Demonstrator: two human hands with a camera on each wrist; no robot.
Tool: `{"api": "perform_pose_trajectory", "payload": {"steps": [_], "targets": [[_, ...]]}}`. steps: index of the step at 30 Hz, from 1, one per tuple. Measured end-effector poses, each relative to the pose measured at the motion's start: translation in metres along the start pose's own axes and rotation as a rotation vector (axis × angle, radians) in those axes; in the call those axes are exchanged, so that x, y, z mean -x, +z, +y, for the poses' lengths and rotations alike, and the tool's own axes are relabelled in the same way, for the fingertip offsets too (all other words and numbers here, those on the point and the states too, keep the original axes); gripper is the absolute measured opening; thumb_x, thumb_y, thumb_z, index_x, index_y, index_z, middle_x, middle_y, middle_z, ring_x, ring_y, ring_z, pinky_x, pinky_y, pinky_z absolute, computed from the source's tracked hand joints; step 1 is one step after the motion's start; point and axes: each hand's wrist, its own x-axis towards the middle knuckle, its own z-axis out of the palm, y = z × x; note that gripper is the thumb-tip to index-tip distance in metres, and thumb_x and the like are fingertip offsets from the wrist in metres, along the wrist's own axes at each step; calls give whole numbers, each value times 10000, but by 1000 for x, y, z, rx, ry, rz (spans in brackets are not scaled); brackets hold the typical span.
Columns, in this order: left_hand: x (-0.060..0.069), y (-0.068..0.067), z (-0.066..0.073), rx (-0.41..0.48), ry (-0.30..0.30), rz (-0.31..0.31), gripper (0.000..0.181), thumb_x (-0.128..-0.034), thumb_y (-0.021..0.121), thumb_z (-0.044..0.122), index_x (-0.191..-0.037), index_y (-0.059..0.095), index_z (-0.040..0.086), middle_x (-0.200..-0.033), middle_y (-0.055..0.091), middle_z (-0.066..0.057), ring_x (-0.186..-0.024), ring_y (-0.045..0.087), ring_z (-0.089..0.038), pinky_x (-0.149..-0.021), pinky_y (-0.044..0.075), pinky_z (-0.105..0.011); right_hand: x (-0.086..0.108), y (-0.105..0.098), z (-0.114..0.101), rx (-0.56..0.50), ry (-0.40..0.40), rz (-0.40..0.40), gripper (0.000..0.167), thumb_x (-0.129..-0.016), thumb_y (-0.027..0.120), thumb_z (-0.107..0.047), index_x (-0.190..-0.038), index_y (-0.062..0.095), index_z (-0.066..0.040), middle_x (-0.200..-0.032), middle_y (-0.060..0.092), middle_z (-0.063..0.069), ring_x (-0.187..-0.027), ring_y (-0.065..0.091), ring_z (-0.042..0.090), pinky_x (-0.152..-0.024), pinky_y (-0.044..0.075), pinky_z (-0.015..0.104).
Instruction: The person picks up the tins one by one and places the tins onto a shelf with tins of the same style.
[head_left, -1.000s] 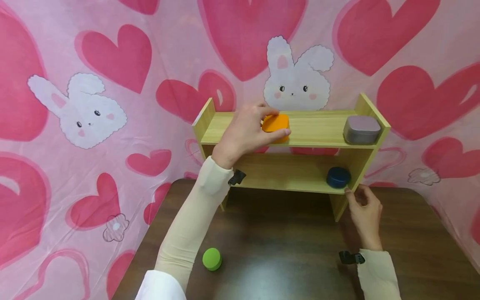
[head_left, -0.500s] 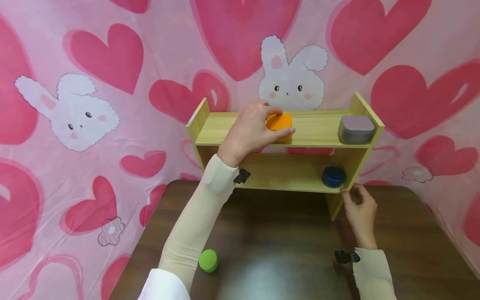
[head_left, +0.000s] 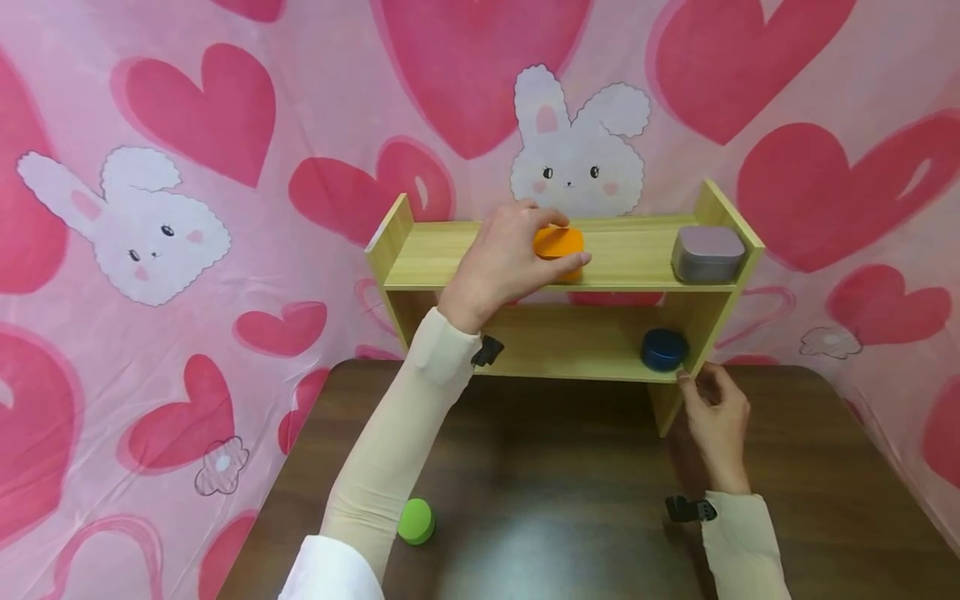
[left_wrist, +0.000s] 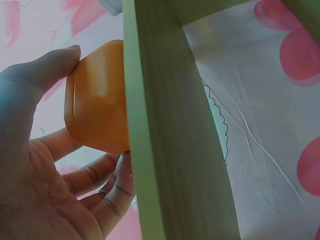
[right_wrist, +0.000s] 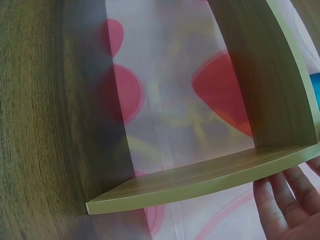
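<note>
In the head view, my left hand [head_left: 504, 260] holds an orange rounded box [head_left: 562, 250] at the top board of a light wooden shelf [head_left: 624, 250]. The left wrist view shows the thumb on one side of the orange box [left_wrist: 97, 100] and fingers on another, with its base against the board. My right hand [head_left: 718, 421] grips the lower right side panel of the shelf, thumb at the front edge. Fingers [right_wrist: 285, 197] lie along the panel's outer face in the right wrist view. Part of the orange box is hidden behind the left hand.
A grey box with a mauve lid [head_left: 707, 253] stands at the top board's right end. Below it, a round dark blue tin [head_left: 663, 349] sits on the lower board. A green round container [head_left: 416, 522] is on the brown table [head_left: 555, 492], beside the left forearm.
My left hand has shifted the orange box slightly right along the top board. The right hand stays at the side panel. The whole head view has drifted a little.
</note>
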Motion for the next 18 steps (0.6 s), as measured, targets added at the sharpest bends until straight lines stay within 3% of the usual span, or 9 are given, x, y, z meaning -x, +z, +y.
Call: {"api": "perform_pose_trajectory", "payload": {"steps": [12,18], "targets": [[5,2,-4,0,-9,26,563,-903,729,549,-1283,706,134,-1152,671,1,-980,562,-128,-838,515,-254,0,0,-2,-2,2,-5,213,-937,736,-144,-1112,751,-23,-840,587,-401,-812,574,-161,-725,444,3],[8,-3,-8,36,-12,40,612,-908,729,551,-1351,674,131,-1290,680,-28,-1134,610,-178,-979,549,-304,-1,0,-1,2,-4,5,209,-940,733,-144,-1106,752,-18,-842,585,-405,-812,572,-159,-724,435,5]]}}
